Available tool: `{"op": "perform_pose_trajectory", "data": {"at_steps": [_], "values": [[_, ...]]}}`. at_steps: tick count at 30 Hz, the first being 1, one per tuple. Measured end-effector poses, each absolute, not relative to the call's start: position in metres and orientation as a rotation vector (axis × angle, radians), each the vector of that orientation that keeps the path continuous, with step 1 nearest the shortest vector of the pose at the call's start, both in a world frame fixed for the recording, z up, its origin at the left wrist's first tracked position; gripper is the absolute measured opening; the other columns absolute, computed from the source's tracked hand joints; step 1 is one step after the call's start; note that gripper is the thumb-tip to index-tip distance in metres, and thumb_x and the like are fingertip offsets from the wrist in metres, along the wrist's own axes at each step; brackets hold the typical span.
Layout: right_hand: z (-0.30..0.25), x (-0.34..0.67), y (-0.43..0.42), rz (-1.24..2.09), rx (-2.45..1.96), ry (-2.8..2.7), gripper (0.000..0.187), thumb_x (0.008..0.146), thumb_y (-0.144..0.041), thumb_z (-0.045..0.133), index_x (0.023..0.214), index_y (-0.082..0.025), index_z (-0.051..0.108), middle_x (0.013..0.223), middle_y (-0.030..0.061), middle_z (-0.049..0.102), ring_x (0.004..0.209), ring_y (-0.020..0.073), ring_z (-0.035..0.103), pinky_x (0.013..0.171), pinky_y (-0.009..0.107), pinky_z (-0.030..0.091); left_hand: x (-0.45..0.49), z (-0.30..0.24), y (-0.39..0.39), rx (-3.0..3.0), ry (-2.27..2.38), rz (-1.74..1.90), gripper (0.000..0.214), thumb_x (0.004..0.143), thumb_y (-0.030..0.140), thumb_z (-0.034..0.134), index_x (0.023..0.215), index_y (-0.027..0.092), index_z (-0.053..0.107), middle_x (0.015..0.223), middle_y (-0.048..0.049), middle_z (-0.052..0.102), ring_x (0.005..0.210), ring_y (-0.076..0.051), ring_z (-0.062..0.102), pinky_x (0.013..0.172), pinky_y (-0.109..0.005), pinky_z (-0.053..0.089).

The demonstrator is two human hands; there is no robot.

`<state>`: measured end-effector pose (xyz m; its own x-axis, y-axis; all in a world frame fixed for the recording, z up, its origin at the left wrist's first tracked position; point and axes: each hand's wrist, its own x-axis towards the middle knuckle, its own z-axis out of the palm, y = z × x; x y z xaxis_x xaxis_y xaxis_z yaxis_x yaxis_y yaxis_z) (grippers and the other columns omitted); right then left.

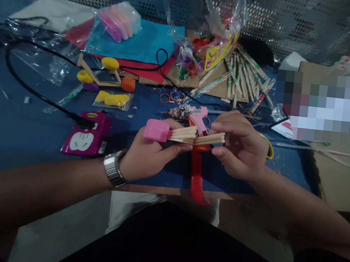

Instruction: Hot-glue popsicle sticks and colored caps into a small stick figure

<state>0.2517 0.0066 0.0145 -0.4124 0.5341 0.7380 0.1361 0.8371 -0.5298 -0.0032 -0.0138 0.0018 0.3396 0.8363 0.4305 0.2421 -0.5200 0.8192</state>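
My left hand (149,155), closed, holds a bundle of thin wooden sticks (182,134) with a pink plastic cap (156,130) at one end. A second group of sticks (210,139) extends rightward from the bundle's other end; how they join is unclear. Around those tips curves my right hand (242,148), its thumb and fingers apart with a gap to the sticks. Just behind the sticks lies a pink glue gun (198,117) on the table. Below them is a red-handled tool (197,179), partly hidden, its end over the table's front edge.
A purple power adapter (87,134) with a black cord sits at left. Behind it stands a stick frame with coloured caps (105,83). Further back are a bag of coloured caps (198,54), wrapped chopsticks (241,77) and blue sheets (153,41). Cardboard (342,177) lies at right.
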Motion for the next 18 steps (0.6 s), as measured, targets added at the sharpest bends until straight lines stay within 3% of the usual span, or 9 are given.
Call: {"op": "perform_pose_trajectory", "data": {"at_steps": [8,18], "values": [[0.019,0.248,0.005,0.417,-0.464,-1.995,0.032,0.100,-0.037,0.081,0.131,-0.030,0.077,0.100,0.0044,0.081,0.092,0.0260,0.077,0.087,0.048,0.062,-0.002,0.000,-0.013,1.917,0.864,1.197,0.014,0.096,0.023,0.086,0.109,0.024,0.080,0.108,-0.0026,0.086,0.098,-0.020,0.083,0.088,-0.031,0.068],[0.026,0.249,0.004,0.301,-0.432,-2.075,0.029,0.099,-0.031,0.081,0.126,-0.024,0.077,0.098,0.0042,0.083,0.089,0.0253,0.078,0.085,0.049,0.065,-0.001,-0.003,-0.013,1.831,0.750,1.250,0.024,0.091,0.010,0.086,0.112,0.021,0.080,0.111,-0.0027,0.088,0.100,-0.017,0.085,0.089,-0.026,0.069]]}}
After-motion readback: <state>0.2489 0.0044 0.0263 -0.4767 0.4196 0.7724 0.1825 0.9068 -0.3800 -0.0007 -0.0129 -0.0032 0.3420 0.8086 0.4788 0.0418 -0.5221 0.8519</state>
